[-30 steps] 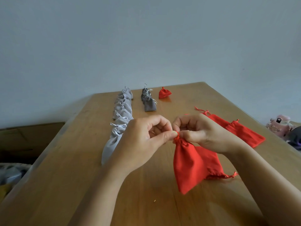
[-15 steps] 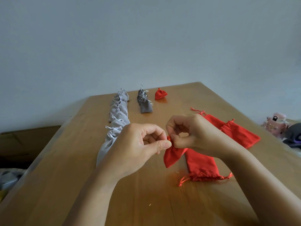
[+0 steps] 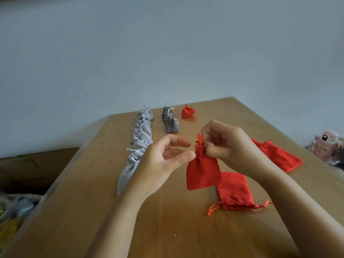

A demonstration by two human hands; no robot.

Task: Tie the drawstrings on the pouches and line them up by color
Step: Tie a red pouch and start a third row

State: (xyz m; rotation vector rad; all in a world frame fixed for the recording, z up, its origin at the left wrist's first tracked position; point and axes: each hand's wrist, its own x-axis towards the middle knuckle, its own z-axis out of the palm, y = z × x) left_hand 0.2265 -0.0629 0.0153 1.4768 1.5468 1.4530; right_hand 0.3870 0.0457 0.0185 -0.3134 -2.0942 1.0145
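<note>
Right hand [image 3: 229, 146] pinches the gathered neck of a small red fabric drawstring pouch [image 3: 202, 174], held up over the wooden table [image 3: 93, 202].
Left hand [image 3: 163, 161] is loosely spread and holds nothing, thumb tip at the pouch's side. The right fingers [image 3: 214, 148] cover part of the pouch's cord, and the left hand hides part of the row of light grey pouches [image 3: 139, 138].

Dim, flat light; source unclear. Wall [image 3: 167, 43] reads cool blue-grey, darker toward the corners. Your table [image 3: 93, 211] carries a soft sheen at its far end and only weak, diffuse shadows. Held pouch [image 3: 202, 174] glows saturated red, folds mostly lost. Fingers of your left hand [image 3: 163, 161] smear slightly. Wide-angle bend splays the table edges; clutter [image 3: 327, 146] at the right border is soft.
</note>
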